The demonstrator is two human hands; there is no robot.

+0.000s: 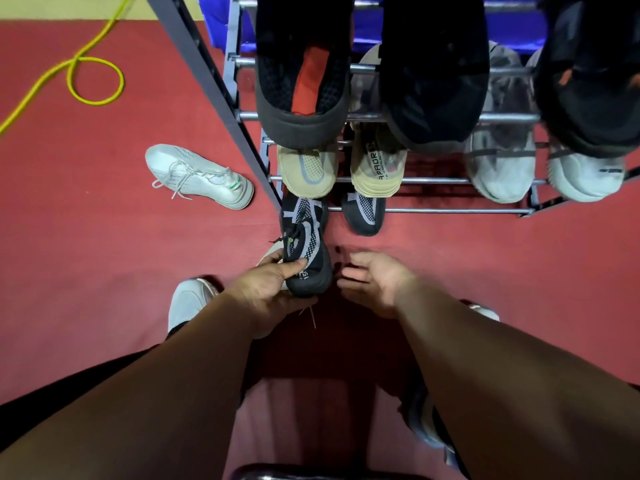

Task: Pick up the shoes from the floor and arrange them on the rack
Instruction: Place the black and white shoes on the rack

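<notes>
Red floor (104, 271) below, my left hand (270, 289) fingers clamped on the black shoe (306, 251), right hand (374, 282) spread empty, so I'd slide it toe-first level beside its mate (363, 213) on the rack (450, 211).

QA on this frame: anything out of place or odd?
One white sneaker lies alone on the red floor, left of the rack, angled, laces loose. A yellow cable loops across the floor behind it. Left hand grips a black sneaker.
</notes>
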